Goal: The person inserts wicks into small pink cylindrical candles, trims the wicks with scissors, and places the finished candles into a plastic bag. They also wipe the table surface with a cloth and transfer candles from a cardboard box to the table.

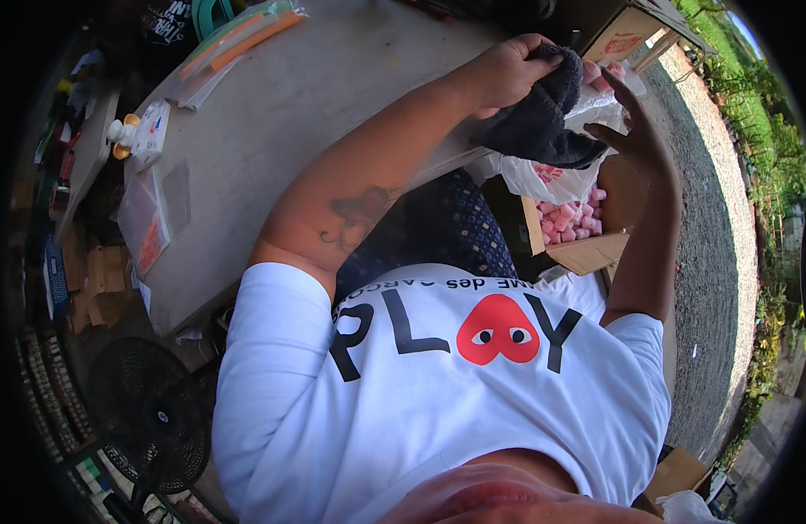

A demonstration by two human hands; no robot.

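While gripped in left hand (508, 72), fingers curled shut over upper fold, dark terry cloth (538, 122) hangs at upper right of frame, above open cardboard box (595, 253) of pink foam pieces (571, 218). Right hand (634, 135) open, fingers spread, fingertips touching cloth's far side and white plastic bag (551, 179) beneath. Judged best: keep cloth bunched tight, support from below with right palm, hold clear of bag mouth. Grey tabletop (281, 122) at centre left; black fan (150, 415) lower left.

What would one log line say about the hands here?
left hand: grips dark cloth | right hand: open at plastic bag | below: box of pink pieces
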